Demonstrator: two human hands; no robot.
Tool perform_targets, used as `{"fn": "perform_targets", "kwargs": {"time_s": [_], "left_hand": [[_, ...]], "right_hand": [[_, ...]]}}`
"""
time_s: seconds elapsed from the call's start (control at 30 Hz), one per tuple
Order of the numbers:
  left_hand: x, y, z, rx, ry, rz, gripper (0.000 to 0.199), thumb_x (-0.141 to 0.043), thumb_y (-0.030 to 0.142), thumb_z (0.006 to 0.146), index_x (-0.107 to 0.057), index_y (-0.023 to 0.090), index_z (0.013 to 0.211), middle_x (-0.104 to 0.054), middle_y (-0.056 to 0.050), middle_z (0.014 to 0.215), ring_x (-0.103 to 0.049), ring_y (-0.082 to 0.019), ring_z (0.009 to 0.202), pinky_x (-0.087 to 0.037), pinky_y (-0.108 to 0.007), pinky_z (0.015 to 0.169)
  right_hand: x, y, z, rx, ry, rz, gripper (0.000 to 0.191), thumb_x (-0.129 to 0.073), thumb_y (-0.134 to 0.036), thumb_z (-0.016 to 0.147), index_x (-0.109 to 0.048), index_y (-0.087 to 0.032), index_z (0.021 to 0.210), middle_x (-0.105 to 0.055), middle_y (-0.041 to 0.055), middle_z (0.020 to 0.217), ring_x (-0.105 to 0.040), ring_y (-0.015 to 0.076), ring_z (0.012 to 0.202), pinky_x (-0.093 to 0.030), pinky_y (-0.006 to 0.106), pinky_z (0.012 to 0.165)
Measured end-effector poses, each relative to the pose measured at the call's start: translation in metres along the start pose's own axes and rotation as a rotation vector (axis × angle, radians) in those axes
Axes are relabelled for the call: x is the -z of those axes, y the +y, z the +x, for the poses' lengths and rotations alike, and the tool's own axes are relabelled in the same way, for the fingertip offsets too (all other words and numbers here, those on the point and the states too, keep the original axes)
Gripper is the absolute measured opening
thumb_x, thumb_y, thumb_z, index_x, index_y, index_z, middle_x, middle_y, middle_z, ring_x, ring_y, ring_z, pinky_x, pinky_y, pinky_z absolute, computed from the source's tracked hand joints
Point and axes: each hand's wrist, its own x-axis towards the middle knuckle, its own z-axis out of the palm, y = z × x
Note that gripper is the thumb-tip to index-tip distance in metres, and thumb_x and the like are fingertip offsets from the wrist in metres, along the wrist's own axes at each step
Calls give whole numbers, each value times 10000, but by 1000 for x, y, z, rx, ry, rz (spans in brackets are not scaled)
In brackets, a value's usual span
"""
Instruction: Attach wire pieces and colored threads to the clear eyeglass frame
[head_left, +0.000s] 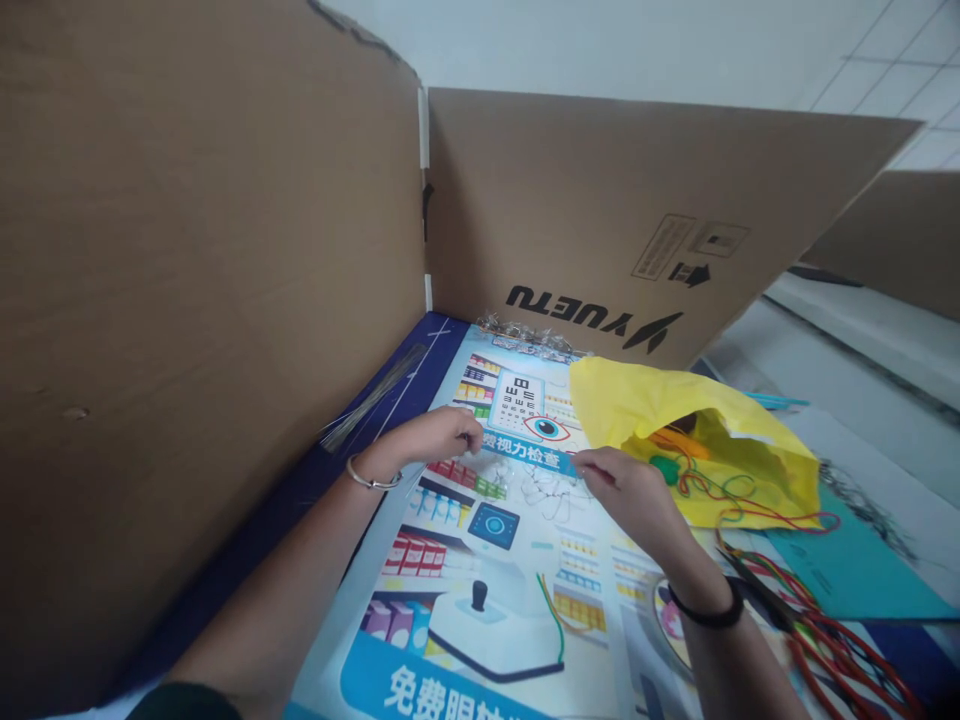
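Observation:
My left hand [446,433] is closed in a loose fist over the printed poster [517,560], with a silver bangle on its wrist. Across from it, my right hand [622,490] has thumb and forefinger pinched together, and a black band circles that wrist. What either hand holds is too fine to make out. Between and just below them lies a loose tangle of thin wire [555,490], whose link to my fingers I cannot tell. Close to my right hand is an open yellow bag [780,470] with coloured cords [720,487] and a green ball [665,469].
Cardboard walls [225,200] stand at left and behind. A bundle of straight wires [375,395] lies on the left; more wire pieces [525,330] lie along the back. On the right are scissors [761,585], red cords [840,640], a tape roll [664,625] and a teal sheet [847,570].

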Motion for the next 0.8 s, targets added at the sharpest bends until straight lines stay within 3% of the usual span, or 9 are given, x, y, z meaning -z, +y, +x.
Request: {"fn": "perform_targets", "kwargs": {"time_s": [0.4,0.63,0.8], "left_hand": [[-8,25,3,-90,64,87,248,-454,11,722,-656,149,767,-619,-37,817,-558,-147,813,-427,-226,746],[-10,27,3,-119,80,159,245,-457,25,729,-656,154,789,-654,-30,826,-585,-148,813,-439,-235,758],[-12,35,2,-109,160,154,235,-458,41,757,-646,176,799,-668,-3,809,-589,-138,781,-436,-224,726]], "right_hand": [[-14,-22,-4,129,3,-207,285,-395,-172,898,-680,-176,900,-683,78,903,-602,189,887,-452,281,810],[-18,-20,-4,212,65,-137,224,-463,-140,867,-682,-181,893,-683,60,861,-610,192,844,-478,294,766],[-23,-25,-7,246,106,-43,196,-506,-140,854,-685,-191,914,-690,54,899,-621,188,873,-487,303,800]]}}
